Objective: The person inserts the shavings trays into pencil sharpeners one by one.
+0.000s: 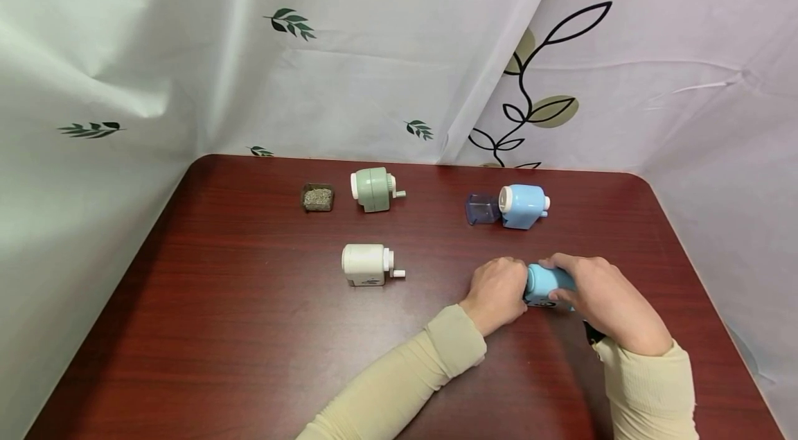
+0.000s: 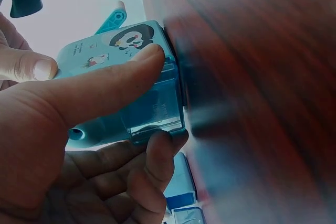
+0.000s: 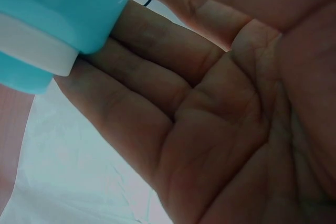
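Both hands meet on the turquoise pencil sharpener (image 1: 541, 284), towards the right of the worktop (image 1: 249, 329); whether its base rests on the wood or sits just clear, I cannot tell. The left hand (image 1: 497, 293) has its fingers curled round the end with the clear drawer (image 2: 157, 108), thumb reaching towards the panda print (image 2: 131, 38). The right hand (image 1: 598, 291) grasps the body between thumb and fingers. The step seems to concern that drawer; which way it should slide is not evident. It would probably go best with the right hand as a steady anchor, the base level, and the left working straight along the drawer's line, since a twist could bind it or spill any contents.

The worktop is dark reddish wood, glossy enough to catch a pale glare, its far corners rounded. Farther in stands a white sharpener (image 1: 366, 263); beyond are a light blue sharpener (image 1: 525, 206) beside a translucent blue drawer (image 1: 483, 209), and a green sharpener (image 1: 374, 189) near a small tray (image 1: 318, 208) of shavings (image 1: 318, 197). Leaf-printed white cloth (image 1: 374, 80) hangs behind and alongside.
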Demonstrator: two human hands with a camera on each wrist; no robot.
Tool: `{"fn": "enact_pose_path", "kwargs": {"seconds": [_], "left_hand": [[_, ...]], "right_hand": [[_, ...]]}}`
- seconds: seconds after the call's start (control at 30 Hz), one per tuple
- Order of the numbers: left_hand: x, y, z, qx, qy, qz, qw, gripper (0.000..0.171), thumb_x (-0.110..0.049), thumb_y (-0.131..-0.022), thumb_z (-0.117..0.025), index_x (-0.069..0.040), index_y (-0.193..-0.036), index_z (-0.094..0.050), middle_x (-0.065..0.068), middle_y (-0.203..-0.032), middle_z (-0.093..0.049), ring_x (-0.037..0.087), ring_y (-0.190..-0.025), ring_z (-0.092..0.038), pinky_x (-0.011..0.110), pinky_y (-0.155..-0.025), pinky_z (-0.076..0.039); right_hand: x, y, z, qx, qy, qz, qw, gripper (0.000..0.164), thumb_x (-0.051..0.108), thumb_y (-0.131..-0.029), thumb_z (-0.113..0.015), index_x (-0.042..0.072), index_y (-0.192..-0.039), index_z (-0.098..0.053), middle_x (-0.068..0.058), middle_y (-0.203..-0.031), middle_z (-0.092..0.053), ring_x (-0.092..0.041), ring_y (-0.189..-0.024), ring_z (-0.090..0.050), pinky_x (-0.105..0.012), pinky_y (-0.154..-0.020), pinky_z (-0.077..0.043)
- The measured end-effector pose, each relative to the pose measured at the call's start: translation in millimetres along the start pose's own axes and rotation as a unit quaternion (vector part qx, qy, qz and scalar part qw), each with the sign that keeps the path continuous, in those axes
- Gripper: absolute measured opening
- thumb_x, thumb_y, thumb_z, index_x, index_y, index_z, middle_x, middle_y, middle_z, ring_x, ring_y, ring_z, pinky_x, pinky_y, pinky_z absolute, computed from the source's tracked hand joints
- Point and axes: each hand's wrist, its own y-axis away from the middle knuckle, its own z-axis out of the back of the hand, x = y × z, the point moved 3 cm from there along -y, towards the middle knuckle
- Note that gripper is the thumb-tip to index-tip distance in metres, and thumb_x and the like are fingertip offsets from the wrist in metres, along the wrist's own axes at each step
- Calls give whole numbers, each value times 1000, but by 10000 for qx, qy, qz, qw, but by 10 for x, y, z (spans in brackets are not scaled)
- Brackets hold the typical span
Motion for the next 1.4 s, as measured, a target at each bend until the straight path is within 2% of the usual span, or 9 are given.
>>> {"fn": "enact_pose_path", "kwargs": {"seconds": [0.67,1.4], "left_hand": [[-30,-23,2,-42,-92,5,9999,28,-31,-75,-87,-18,-95,-73,-8,-86,-67,8,-77,-64,25,-64,-53],[-38,-29,-21,19,-118,-19,9999,33,-34,-76,-88,-17,-100,-72,-7,-90,-68,8,-80,-65,25,-65,-53]], "right_hand": [[-2,9,6,-23,63,64,10000,37,4,-74,-87,9,-107,-70,2,-85,-67,-15,-69,-54,-35,-62,-45],[-36,7,1,-45,-4,69,10000,39,4,-73,-87,8,-109,-71,-2,-94,-70,-17,-75,-59,-39,-67,-49]]}}
